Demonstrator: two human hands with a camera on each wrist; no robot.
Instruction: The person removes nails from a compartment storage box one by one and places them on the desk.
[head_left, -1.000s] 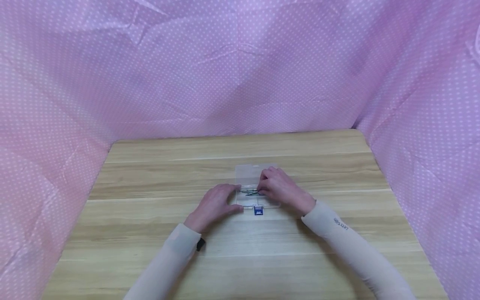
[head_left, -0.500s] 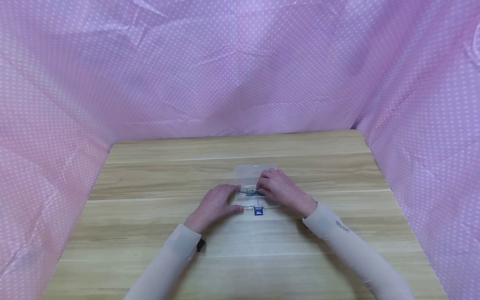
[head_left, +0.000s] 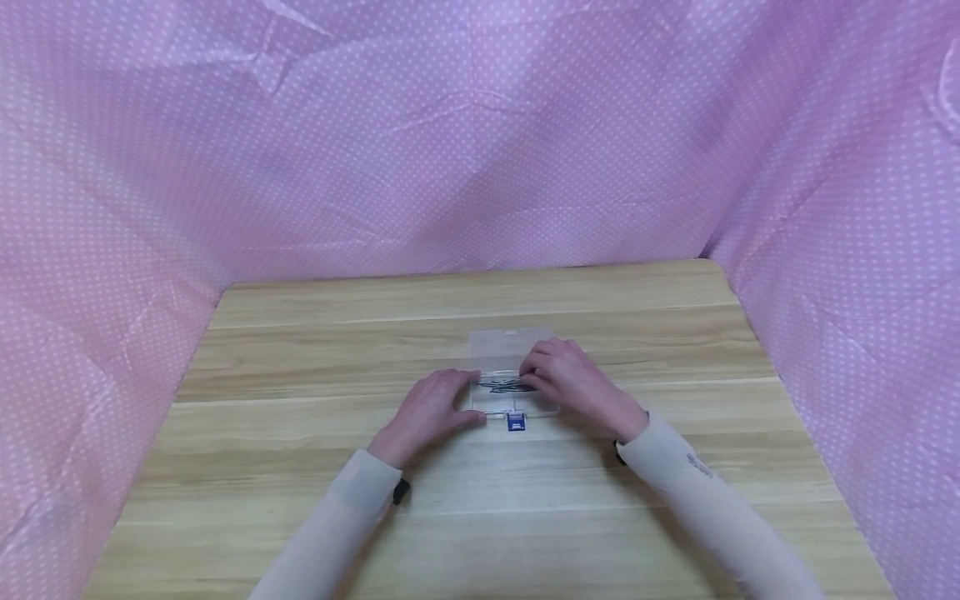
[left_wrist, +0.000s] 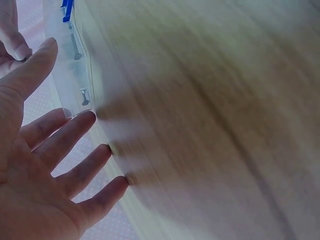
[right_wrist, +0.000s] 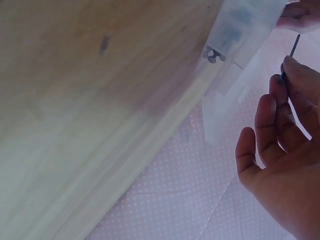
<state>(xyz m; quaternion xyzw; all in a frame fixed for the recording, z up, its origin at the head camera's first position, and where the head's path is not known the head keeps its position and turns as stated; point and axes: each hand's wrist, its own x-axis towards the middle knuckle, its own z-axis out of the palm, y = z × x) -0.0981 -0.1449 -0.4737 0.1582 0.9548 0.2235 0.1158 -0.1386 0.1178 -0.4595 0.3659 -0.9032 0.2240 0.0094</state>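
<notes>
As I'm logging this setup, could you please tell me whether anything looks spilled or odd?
Nothing stands out: the nails lie loosely crossed inside the open clear box, and the right hand pinches another nail.

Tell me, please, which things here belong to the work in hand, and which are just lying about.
Probably part of the work:
clear open box, left hand at its edge
nails or screws inside it
one nail or screw, pinched by the right hand
blue latch on the box front

Just surroundings:
wooden table under the box
pink dotted cloth behind the table
</notes>
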